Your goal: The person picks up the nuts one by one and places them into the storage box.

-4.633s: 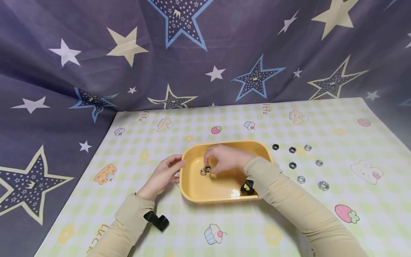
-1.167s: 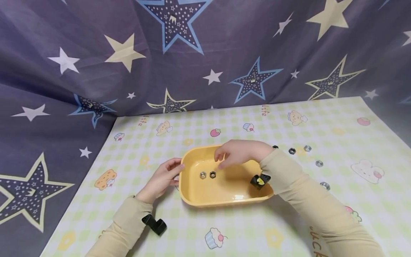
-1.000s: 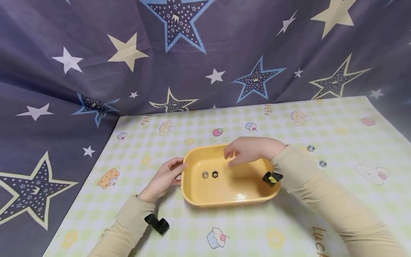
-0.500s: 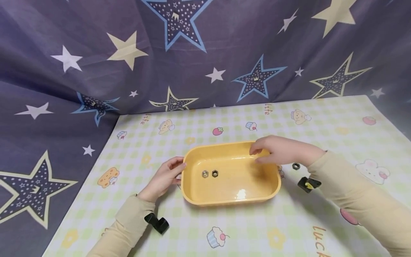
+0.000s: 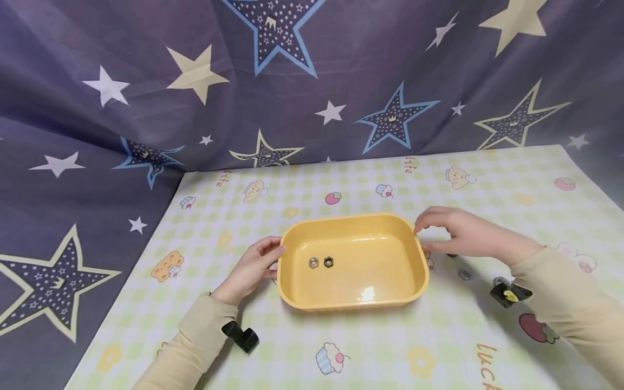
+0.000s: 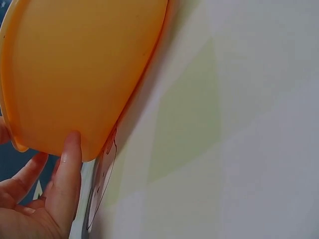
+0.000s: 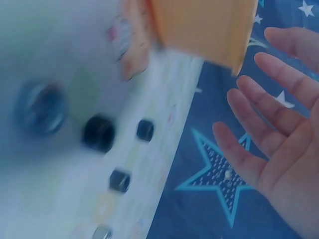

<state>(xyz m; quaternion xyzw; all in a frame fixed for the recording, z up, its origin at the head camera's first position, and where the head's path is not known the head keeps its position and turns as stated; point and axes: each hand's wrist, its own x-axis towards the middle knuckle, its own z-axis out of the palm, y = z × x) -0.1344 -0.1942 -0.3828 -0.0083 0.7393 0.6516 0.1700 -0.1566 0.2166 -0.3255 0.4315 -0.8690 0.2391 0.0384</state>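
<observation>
A yellow tray [image 5: 353, 309] stands on the table, with a silver hex nut [image 5: 313, 262] and a black hex nut [image 5: 329, 262] side by side in its left half. My left hand [image 5: 251, 268] holds the tray's left end, a digit at the rim and other fingers against the outer wall, as the left wrist view also shows. Just past the right rim is my right hand [image 5: 465, 233], holding nothing; its fingers [image 7: 284, 109] are spread in the right wrist view. Beneath and beside it lie loose nuts, among them a silver nut [image 5: 465, 274] and a black nut [image 7: 145, 130].
A checked, cartoon-printed cloth [image 5: 234, 206] covers the table. Behind it hangs a dark curtain [image 5: 351, 65] with stars. A black wrist mount [image 5: 241, 336] sits at the left sleeve and another black mount [image 5: 509, 293] at the right. The right arm hides some loose nuts.
My right hand has let go of the black nut beside the silver one in the tray. It has since moved right, out past the tray's right rim. The left hand stays at the tray.
</observation>
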